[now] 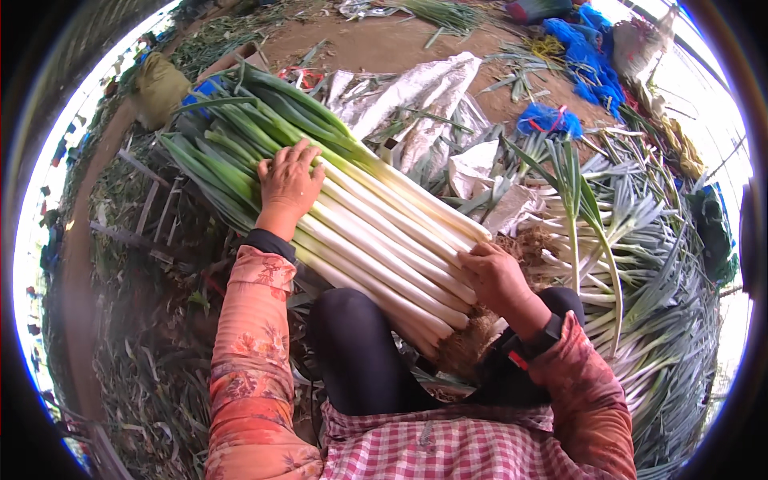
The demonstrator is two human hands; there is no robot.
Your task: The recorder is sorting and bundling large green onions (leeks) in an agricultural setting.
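Note:
A thick row of long green onions [384, 232] lies slantwise across my lap, dark leaves at the upper left, white stalks toward the lower right. My left hand [290, 180] rests on top where green turns to white, its fingers spread over the stalks. At the white end, my right hand [500, 280] has its fingers curled on the end of the uppermost green onion; its fingertips are partly hidden. Brown stringy roots [468, 344] hang below the stalk ends, between my knees.
A large heap of green onions [640, 280] covers the ground on my right. White plastic sheeting [424, 104] lies ahead, with blue netting [580, 60] farther right. Leaf scraps [152, 352] litter the left side, near a low metal frame [152, 204] and a tan sack [160, 88].

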